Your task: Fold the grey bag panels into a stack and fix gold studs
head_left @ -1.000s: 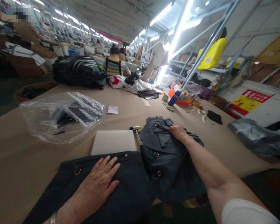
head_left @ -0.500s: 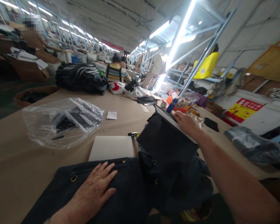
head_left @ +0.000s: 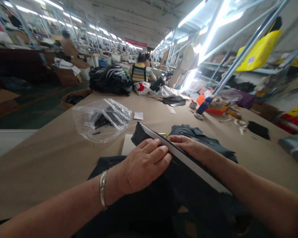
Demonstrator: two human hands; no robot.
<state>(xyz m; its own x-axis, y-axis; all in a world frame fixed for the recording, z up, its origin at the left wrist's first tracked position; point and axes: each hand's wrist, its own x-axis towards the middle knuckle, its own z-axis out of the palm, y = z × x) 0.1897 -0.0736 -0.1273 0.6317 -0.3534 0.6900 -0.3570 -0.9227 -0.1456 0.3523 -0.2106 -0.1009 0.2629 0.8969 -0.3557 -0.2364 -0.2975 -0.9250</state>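
Note:
A dark bag piece is held up at a slant before me, with a pale strip along its upper edge. My left hand, with a silver bangle on the wrist, is closed over that edge from the near side. Behind it, my right hand grips the same edge, its fingertips partly hidden. Under my left forearm lies another dark section with a zip. A white board shows past my left hand. Farther right, a dark folded piece rests on the table.
On the table are a clear plastic bag with dark parts, a small white packet, a blue object by an orange tray, and a black scrap. A dark stack stands at the far left edge. A person sits beyond.
My left hand has left the flat dark fabric and come up to the edge. The held piece and my right hand have come nearer. The view has swung left, uncovering the folded piece.

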